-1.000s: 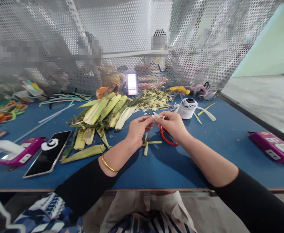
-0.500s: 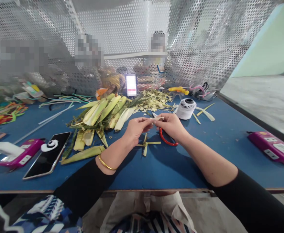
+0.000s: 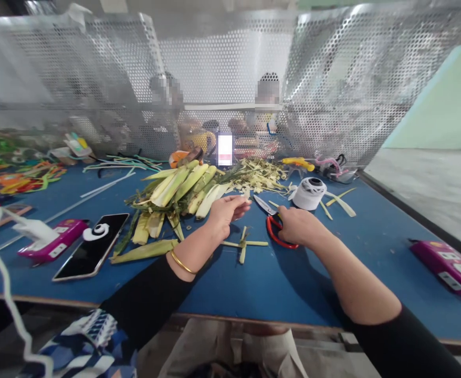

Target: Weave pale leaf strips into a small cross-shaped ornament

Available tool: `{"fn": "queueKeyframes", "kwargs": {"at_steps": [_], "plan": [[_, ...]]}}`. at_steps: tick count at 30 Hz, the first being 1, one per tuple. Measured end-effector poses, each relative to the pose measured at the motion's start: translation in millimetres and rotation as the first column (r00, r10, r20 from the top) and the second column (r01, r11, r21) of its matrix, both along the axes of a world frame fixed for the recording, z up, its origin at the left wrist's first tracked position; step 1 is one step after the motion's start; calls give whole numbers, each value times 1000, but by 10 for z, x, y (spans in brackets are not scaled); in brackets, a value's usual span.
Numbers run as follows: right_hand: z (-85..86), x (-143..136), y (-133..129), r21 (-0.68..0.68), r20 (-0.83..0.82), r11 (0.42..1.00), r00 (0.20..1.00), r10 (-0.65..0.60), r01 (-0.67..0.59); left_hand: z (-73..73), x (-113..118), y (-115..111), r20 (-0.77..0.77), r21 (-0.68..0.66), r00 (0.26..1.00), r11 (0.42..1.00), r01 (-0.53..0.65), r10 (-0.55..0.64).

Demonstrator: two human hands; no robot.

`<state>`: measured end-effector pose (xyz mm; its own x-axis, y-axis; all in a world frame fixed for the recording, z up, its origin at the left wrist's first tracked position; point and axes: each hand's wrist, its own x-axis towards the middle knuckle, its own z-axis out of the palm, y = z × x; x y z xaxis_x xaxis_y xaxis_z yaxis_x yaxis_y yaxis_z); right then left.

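Observation:
My left hand is closed in a pinch, with a small pale strip of husk showing at its fingertips. To the right, my right hand has its fingers curled on the red-handled scissors, whose blades point up and left toward my left hand. Below and between the hands lies a small cross of green husk strips tied or folded at its middle. A heap of green corn husks sits left of my left hand. The spool of white thread stands just beyond my right hand.
Husk scraps are piled at the back, before a perforated metal screen. A phone and a purple power strip lie left; another purple power strip lies right. A yellow-handled tool rests behind the spool.
My right hand has left the pale strip and moved down and right onto the scissors' handles. My left hand keeps the strip. The view has tilted slightly.

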<state>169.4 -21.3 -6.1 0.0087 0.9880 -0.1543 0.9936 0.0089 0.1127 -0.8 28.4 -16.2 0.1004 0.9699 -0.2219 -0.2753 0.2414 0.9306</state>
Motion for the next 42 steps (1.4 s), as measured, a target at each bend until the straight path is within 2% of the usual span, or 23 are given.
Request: {"fn": "queueKeyframes", "kwargs": {"at_steps": [4,6,7,8,10,11,12,13,14,16,20,25,28,32,38,42], "plan": [[-8,91,46,68,-112,996,992,-51,59,2,-12,34,88,-22,996,1000,-12,14],[1,145,51,150,-281,985,959,-37,82,-8,-23,50,135,-31,991,999,-15,19],[7,162,48,173,-414,981,910,-13,92,-14,-28,58,156,-35,988,999,-16,21],[12,170,42,176,-566,980,824,22,95,-20,-34,65,176,-38,984,999,-18,24],[10,155,30,144,-824,987,561,79,72,-27,-44,81,218,-52,975,998,-28,39],[2,134,26,130,-897,990,432,94,53,-28,-50,89,236,-65,970,997,-38,52],[-12,107,26,129,-935,991,339,109,37,-26,-56,99,250,-80,966,996,-48,66],[-31,77,29,139,-949,990,289,125,31,-22,-63,109,260,-95,962,994,-57,80],[-54,50,36,153,-951,988,277,138,35,-17,-70,119,266,-107,960,992,-63,89],[-103,16,58,184,-939,982,305,159,54,-6,-87,139,274,-118,957,991,-70,100],[-152,52,97,252,-880,967,423,215,33,4,-118,169,299,-96,949,992,-80,105],[-94,122,77,279,-775,960,589,231,-9,-2,-128,183,305,-70,946,993,-92,109],[-60,97,50,280,-722,960,653,228,-25,-14,-118,185,304,-57,946,994,-98,111],[-50,61,39,312,-676,949,693,252,-41,-27,-105,184,290,-18,953,997,-80,82],[-38,75,31,317,-690,947,670,273,-60,-4,-115,175,284,-73,956,996,-59,77],[-22,74,18,312,-654,949,714,249,-46,8,-111,166,278,-84,956,994,-71,91]]}}
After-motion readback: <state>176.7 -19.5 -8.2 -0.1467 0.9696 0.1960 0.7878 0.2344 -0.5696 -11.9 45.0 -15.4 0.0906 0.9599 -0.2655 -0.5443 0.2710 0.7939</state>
